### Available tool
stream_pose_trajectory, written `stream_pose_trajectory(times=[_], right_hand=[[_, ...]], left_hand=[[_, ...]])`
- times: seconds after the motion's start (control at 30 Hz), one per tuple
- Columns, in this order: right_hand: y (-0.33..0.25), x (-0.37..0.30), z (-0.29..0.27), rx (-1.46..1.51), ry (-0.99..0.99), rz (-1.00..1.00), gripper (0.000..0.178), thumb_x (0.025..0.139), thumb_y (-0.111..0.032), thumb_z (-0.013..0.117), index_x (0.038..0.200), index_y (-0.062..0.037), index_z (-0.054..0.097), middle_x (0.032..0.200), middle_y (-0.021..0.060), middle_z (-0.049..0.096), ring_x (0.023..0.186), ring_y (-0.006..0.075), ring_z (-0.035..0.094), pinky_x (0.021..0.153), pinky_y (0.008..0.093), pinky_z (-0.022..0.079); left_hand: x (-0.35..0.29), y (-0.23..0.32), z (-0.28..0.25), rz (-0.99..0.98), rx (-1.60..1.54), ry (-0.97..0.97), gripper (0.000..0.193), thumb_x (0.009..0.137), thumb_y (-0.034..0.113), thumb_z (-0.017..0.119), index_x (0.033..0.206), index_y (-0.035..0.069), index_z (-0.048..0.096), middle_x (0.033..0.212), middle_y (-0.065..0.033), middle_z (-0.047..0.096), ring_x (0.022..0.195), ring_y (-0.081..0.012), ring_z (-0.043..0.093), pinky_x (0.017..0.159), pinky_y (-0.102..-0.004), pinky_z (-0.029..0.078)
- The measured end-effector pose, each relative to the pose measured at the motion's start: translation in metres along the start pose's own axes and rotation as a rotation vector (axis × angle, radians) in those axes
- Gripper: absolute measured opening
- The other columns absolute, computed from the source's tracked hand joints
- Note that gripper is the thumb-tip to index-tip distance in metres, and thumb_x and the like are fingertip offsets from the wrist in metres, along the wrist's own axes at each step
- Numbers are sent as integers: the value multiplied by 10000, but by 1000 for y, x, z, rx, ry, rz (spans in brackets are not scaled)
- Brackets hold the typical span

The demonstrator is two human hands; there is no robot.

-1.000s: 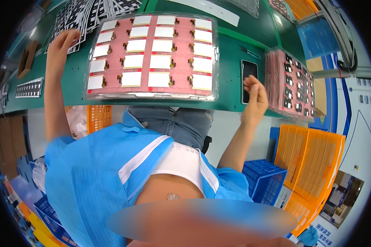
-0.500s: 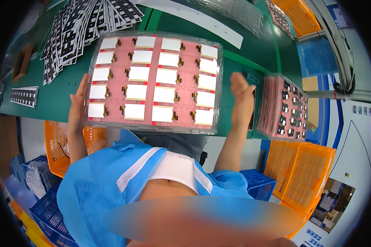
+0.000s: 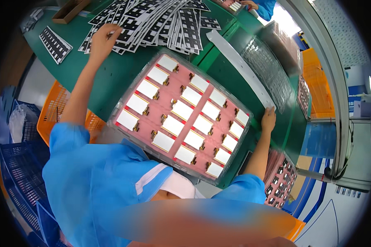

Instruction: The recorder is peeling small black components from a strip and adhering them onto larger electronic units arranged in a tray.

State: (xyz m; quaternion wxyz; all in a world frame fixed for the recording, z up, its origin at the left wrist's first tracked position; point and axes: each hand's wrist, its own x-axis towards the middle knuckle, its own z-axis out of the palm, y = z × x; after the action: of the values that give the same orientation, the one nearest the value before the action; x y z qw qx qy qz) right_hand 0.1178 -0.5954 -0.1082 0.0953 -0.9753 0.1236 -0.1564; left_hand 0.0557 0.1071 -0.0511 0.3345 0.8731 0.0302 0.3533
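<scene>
A clear plastic tray (image 3: 116, 119) with a pink inside lies tilted across the view in front of me, holding rows of white rectangular pieces (image 3: 181, 111) with small dark-and-gold tabs. Beyond its far left corner, my left hand (image 3: 103, 40) is over the near left edge of a fanned pile of black-and-white patterned sheets (image 3: 146, 25). Its fingers are half bent, with a gap showing beside the thumb, and no sheet is visibly lifted. On the right, my right hand (image 3: 268, 120) has its fingers closed at the near end of a long white strip (image 3: 240, 64).
A stack of pink trays with dark parts (image 3: 281, 181) stands by my right forearm. Bubble wrap (image 3: 268, 72) lies beyond the strip. At the far left are a small patterned sheet (image 3: 55, 44) and a brown box (image 3: 70, 11). Another person's hand (image 3: 250, 5) shows at the top.
The view has turned, so the tray appears slanted. My left hand has left the tray's left side for the sheet pile. My right hand has gone from beside the tray to the strip's end.
</scene>
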Motion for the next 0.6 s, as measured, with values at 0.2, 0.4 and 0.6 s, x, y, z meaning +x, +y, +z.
stream_pose_trajectory(times=[0.2,0.4,0.6], right_hand=[[-26,-35,-14,341,261,-189,476,1028,-277,554,1439,-38,525,1389,210,594,1291,374,557,1060,437,437],[-22,-114,-82,538,278,-30,441,1033,-189,548,1441,-25,517,1372,186,617,1219,264,614,998,353,466],[-40,-153,-85,636,283,39,431,1015,-140,575,1428,-28,527,1300,175,659,1141,245,646,946,337,499]], left_hand=[[115,-101,37,-18,587,-59,751,786,661,728,1160,10,707,1118,-245,688,1067,-423,655,919,-450,543],[137,-79,100,-367,532,-339,878,652,744,783,1210,71,706,1390,-232,543,1326,-448,469,1031,-575,446],[179,-102,58,-279,308,-318,721,594,512,927,1014,-37,721,1045,-201,704,949,-306,676,840,-434,535]])
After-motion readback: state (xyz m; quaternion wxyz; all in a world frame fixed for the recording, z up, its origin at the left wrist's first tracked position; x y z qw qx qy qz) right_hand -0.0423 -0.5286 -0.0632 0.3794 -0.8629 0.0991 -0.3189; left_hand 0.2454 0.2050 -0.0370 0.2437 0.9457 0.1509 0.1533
